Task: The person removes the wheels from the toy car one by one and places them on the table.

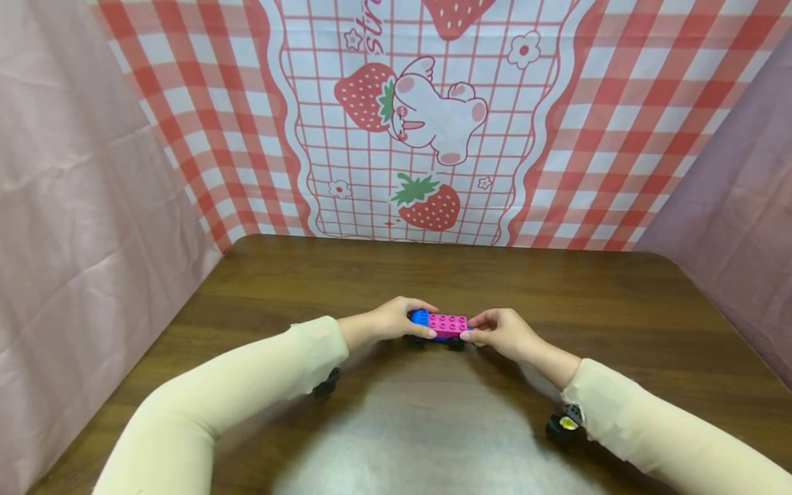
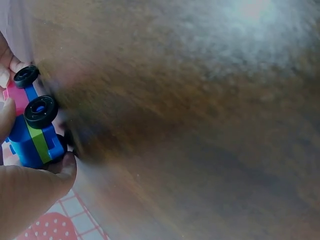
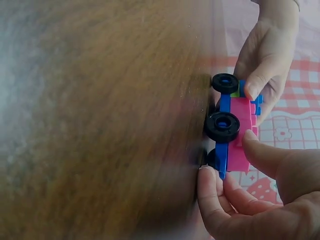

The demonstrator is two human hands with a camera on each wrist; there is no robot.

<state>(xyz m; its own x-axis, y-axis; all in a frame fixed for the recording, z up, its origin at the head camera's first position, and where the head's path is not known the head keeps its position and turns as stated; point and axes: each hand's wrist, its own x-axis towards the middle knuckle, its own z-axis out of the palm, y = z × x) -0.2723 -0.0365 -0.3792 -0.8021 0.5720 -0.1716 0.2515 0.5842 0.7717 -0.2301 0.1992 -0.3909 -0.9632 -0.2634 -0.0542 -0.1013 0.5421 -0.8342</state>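
A small blue toy car (image 3: 224, 106) with black wheels stands at the middle of the table, a pink toy brick (image 1: 448, 323) with studs on its top. My left hand (image 1: 391, 318) grips the blue end, thumb on the near side and fingers behind it. In the left wrist view that blue end (image 2: 25, 145) carries a yellow-green stripe. At the other end my right hand (image 1: 509, 333) holds the car, its thumb against the side of the pink brick and its fingers curled round the rear. The wheels are right at the table surface.
The brown wooden table (image 1: 396, 275) meets a red-checked cloth (image 1: 619, 124) with strawberry prints at the back. A pink curtain (image 1: 93, 206) hangs at the left and another at the right. Black wrist cameras (image 1: 563, 424) sit under both sleeves.
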